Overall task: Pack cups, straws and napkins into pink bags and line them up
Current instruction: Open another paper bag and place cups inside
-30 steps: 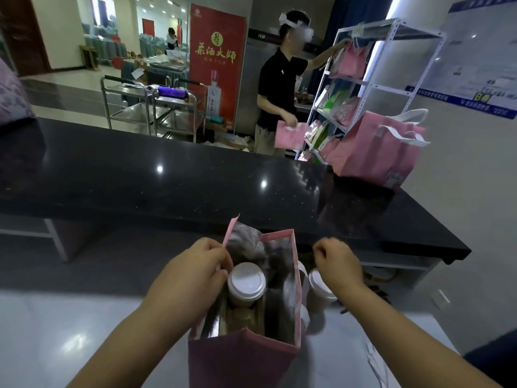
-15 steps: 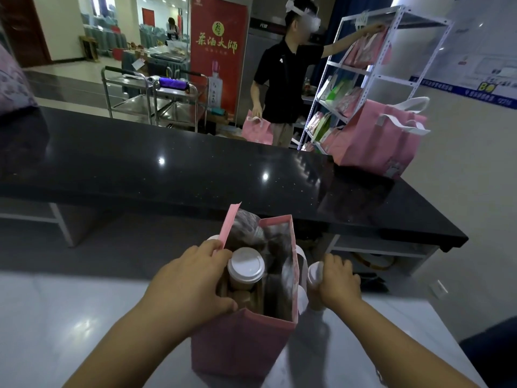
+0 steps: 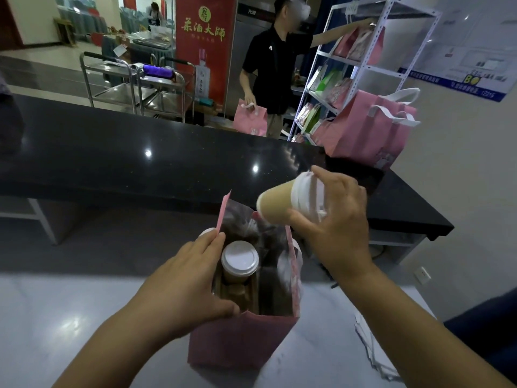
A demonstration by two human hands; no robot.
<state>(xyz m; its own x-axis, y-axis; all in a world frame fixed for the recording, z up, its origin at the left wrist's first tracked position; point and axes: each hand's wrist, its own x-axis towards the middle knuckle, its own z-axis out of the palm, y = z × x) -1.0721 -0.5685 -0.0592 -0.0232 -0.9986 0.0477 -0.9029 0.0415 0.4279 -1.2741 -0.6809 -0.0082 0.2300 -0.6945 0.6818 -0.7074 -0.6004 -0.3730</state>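
At lower centre the left hand (image 3: 184, 284) grips the left rim of the open pink bag (image 3: 240, 340), which stands on the pale surface (image 3: 56, 317) — a lidded cup (image 3: 240, 259) sits upright inside. Just above the bag's mouth, the right hand (image 3: 335, 228) has its fingers clamped round a second cup (image 3: 282, 203) at the lid end, tilted sideways.

A takeaway drinks shop's packing counter: the fingers (image 3: 335, 179) of the right hand (image 3: 338, 228) grip a lidded paper cup (image 3: 279, 204) above a pink bag (image 3: 240, 343) already holding a 2nd cup (image 3: 240, 259). Beyond the fingers, a long black counter (image 3: 140, 163) bears a pink carrier (image 3: 372, 130); farther back stand a red banner (image 3: 204, 51) picturing a bottle, 2 steel trolleys (image 3: 165, 85) and a white rack (image 3: 376, 37) of packaged goods, reached into by a person in black (image 3: 271, 65)
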